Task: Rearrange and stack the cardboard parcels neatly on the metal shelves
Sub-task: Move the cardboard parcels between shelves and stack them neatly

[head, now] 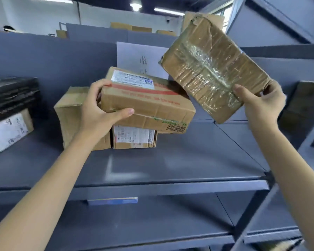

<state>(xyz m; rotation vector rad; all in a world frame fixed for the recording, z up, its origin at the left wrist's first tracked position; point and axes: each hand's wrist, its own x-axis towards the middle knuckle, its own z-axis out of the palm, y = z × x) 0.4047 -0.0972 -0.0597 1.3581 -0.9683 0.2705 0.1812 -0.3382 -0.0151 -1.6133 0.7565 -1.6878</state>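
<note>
My left hand (98, 107) grips the left end of a red-taped cardboard parcel (149, 104), thumb under its front edge. That parcel lies tilted on top of two parcels on the grey metal shelf (170, 165): a plain brown box (71, 116) on the left and a small labelled box (134, 137) beneath it. My right hand (259, 105) holds a flat parcel wrapped in clear tape (210, 69) by its lower corner, raised and tilted above the shelf's right side.
A stack of black packets (13, 95) and a white-labelled parcel (7, 131) sit at the shelf's left end. A white paper sign (134, 57) hangs on the back panel. A dark box (301, 109) stands on the adjoining shelf at right. A lower shelf (152, 223) runs below.
</note>
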